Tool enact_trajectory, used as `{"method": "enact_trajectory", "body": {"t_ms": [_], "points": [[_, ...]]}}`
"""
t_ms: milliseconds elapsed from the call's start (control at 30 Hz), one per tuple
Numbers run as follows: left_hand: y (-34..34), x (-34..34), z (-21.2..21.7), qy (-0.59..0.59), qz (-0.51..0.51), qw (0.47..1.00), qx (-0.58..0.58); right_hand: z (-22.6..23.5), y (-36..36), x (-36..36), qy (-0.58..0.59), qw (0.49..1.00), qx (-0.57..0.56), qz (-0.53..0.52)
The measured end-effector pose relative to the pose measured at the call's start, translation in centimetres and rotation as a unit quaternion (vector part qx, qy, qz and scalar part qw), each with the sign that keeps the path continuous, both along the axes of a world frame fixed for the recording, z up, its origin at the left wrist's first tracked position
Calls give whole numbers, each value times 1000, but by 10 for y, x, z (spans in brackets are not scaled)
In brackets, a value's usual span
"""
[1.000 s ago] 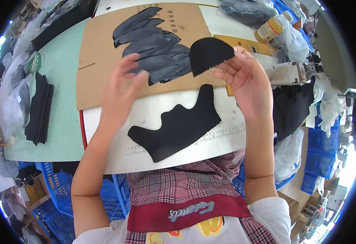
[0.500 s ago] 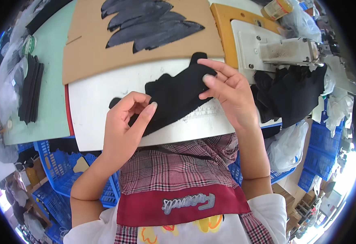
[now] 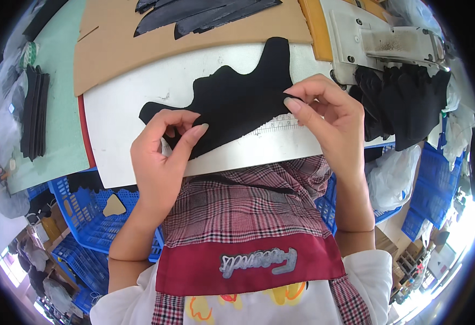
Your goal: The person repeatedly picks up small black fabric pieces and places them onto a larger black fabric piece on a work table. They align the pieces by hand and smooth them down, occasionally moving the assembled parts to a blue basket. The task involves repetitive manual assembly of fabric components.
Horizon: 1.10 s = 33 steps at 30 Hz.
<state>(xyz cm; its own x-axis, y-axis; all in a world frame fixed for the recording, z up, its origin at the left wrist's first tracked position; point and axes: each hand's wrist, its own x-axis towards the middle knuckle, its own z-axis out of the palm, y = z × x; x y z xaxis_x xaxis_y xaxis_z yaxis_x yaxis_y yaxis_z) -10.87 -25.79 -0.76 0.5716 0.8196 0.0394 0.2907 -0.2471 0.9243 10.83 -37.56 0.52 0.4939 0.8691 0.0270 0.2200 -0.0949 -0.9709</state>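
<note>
A black fabric piece [image 3: 237,100] with a wavy, lobed far edge lies spread over the white worktop [image 3: 123,127]. My left hand [image 3: 161,146] is closed on its near left part, thumb and forefinger pinching the cloth. At the piece's right end, my right hand [image 3: 332,116] pinches a small folded corner between thumb and fingertips. One lobe points away from me near the right hand, and another sticks out left past my left hand. Ruler markings [image 3: 280,125] show on the worktop beside the fabric's straighter near edge.
Brown cardboard [image 3: 107,59] beyond the fabric carries several dark grey pieces [image 3: 210,16]. A sewing machine [image 3: 394,43] stands at the far right, with black pieces [image 3: 400,103] hanging below it. Blue baskets [image 3: 85,216] flank me; a dark stack [image 3: 34,114] lies left on a green surface.
My right hand has moved right and now pinches the corner of the fabric. The cloth is spread wider, with its far right lobe unfolded. The whole view has shifted slightly.
</note>
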Motion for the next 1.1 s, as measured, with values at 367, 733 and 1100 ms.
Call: {"method": "enact_trajectory", "body": {"t_ms": [367, 733, 1100], "points": [[-33, -16, -3, -21, 27, 999, 23, 5, 5, 6, -51, 997, -23, 47], [-38, -7, -19, 86, 82, 983, 142, -24, 13, 5, -37, 998, -24, 47], [-29, -1, -8, 85, 87, 992, 44, -26, 15, 3, -93, 993, -68, 31]]}}
